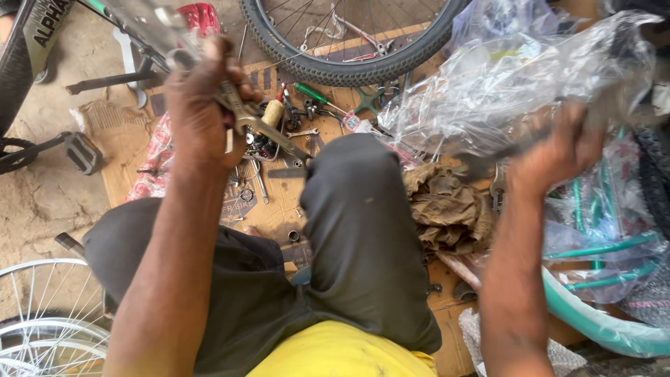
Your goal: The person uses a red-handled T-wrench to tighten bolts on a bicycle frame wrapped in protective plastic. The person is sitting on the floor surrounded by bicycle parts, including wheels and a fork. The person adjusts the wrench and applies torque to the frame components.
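Observation:
My left hand (202, 105) is raised at the upper left, closed around a metal wrench (255, 120) and the end of a shiny metal bicycle part that runs up to the top edge. My right hand (558, 150) is lifted at the right, gripping a dark part (481, 159) wrapped in a crumpled clear plastic bag (516, 77). Both forearms frame my bent knee in dark trousers (356, 230). What lies inside the plastic is blurred.
Loose tools, nuts and a green-handled screwdriver (310, 93) lie on cardboard (125, 146) on the ground. A tyred bicycle wheel (335, 70) stands behind, a pedal (82, 152) at left, a spoked rim (42, 321) at lower left, a brown rag (447, 209) and teal frame tubes (607, 248) at right.

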